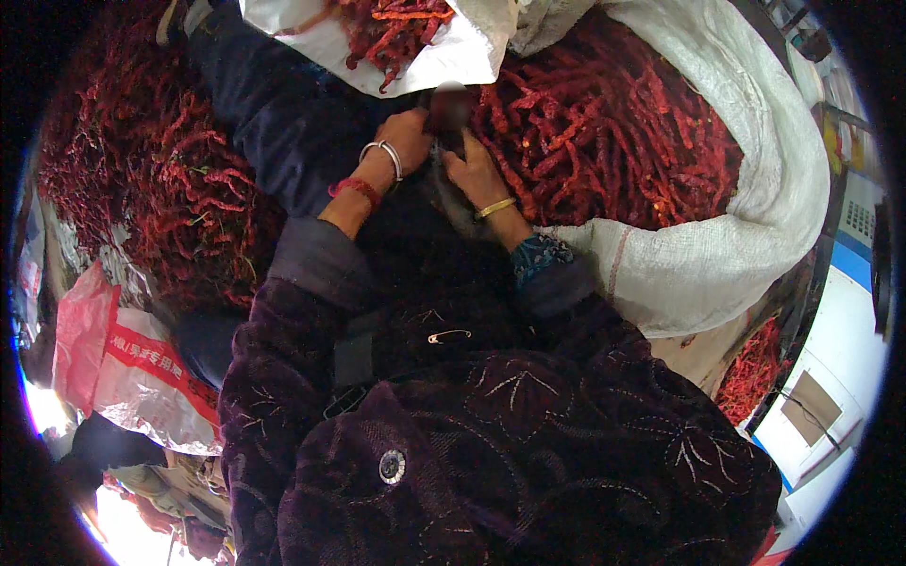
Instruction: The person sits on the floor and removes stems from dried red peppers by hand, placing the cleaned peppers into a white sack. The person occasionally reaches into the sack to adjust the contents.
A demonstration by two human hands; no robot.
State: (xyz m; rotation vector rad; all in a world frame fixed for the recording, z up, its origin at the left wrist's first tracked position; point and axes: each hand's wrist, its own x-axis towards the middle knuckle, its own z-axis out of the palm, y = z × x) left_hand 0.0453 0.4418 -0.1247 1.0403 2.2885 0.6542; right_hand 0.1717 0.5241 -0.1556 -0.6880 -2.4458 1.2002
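Observation:
My left hand [407, 143], with a silver bangle and a red bracelet at its wrist, is in front of my lap with curled fingers. Close to it on the right is my right hand [480, 170], its thumb raised and a gold bangle below. The fingertips of both meet at a dark, blurred patch, so what they touch or hold cannot be made out. Wrinkled dried red chillies [609, 134] fill a wide white woven sack [708, 262] just right of my right hand. Beyond my hands, more chillies [403, 32] lie on white sacking [471, 60].
A large heap of dried chillies with stems [191, 170] spreads at left, beside my dark-trousered leg [248, 120]. Below it lies a red-and-white plastic bag [152, 375] bearing writing. Smaller red pieces [750, 375] lie at right, near a white-and-blue cabinet-like object [835, 325].

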